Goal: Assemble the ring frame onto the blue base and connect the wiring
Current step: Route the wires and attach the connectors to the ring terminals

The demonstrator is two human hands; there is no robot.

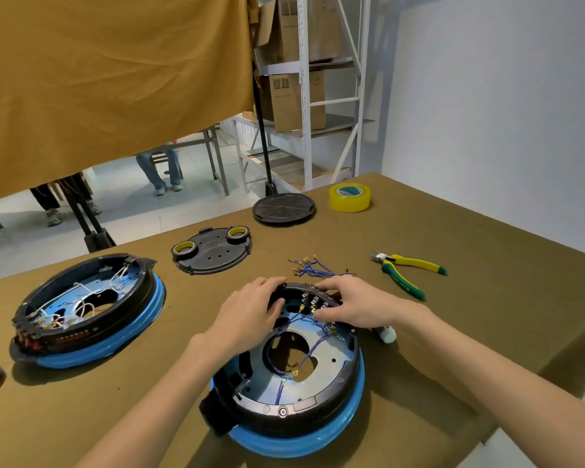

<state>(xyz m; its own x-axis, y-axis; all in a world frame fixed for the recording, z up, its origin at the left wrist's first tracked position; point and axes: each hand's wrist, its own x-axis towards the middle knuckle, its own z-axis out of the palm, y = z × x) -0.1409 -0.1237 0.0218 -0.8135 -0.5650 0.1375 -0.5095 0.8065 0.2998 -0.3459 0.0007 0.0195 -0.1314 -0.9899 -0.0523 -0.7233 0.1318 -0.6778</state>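
A black ring frame (321,410) sits on a bright blue base (318,440) threaded with blue wiring (304,358), over an olive-brown table cloth (453,298), with yellow-and-green pliers (407,270) at two o'clock and yellow tape (349,196) at one.

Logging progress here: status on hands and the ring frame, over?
Left hand and right hand both gripping ring frame's far rim. Frame seated on blue base. Blue wires loose inside. Nothing blocking.
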